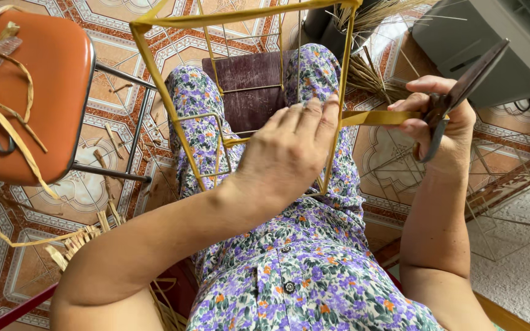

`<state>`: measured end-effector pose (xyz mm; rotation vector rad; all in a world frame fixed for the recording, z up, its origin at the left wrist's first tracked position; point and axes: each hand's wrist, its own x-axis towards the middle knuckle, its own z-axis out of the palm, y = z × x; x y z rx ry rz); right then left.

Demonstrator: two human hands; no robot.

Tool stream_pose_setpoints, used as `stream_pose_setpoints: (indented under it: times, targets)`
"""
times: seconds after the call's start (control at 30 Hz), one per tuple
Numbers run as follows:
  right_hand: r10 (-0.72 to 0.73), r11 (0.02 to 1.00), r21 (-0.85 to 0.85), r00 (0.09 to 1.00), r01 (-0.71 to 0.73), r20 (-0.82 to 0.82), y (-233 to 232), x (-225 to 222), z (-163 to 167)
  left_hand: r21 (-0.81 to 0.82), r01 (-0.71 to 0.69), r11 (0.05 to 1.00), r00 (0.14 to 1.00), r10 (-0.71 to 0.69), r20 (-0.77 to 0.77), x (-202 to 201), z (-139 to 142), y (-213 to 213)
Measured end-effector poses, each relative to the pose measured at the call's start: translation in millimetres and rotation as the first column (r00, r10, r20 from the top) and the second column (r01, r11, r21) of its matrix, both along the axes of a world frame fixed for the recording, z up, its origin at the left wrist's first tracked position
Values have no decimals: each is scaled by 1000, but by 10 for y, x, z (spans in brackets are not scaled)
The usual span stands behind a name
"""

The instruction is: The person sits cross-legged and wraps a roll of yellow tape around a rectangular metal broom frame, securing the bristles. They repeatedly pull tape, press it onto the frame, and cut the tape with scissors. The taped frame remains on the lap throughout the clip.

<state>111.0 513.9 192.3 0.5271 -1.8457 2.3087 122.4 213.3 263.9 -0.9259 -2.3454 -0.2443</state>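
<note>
The strip (378,117) runs horizontally from the frame (240,98) bar to the right hand (440,122); its long axis lies left-right. The left hand (289,150) is closed over the bar at the strip's inner end. The right hand pinches the outer end taut and also grips the scissors (461,95) (blades pointing up and away, well clear of the strip). The strip is flat, yellow and ribbon-like. The frame, a wire cage wrapped yellow, rests on the lap above the tiled floor (124,178).
</note>
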Motion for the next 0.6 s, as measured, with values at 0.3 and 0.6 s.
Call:
stream_pose_setpoints:
  times: [0.3, 0.6]
  targets:
    - [-66, 996, 63, 998, 66, -13, 72, 145, 47, -328, 32, 944, 983, 29, 180, -121, 385, 68]
    - [-207, 969, 113, 973, 217, -101, -30, 315, 219, -394, 426, 815, 794, -127, 594, -673, 647, 768]
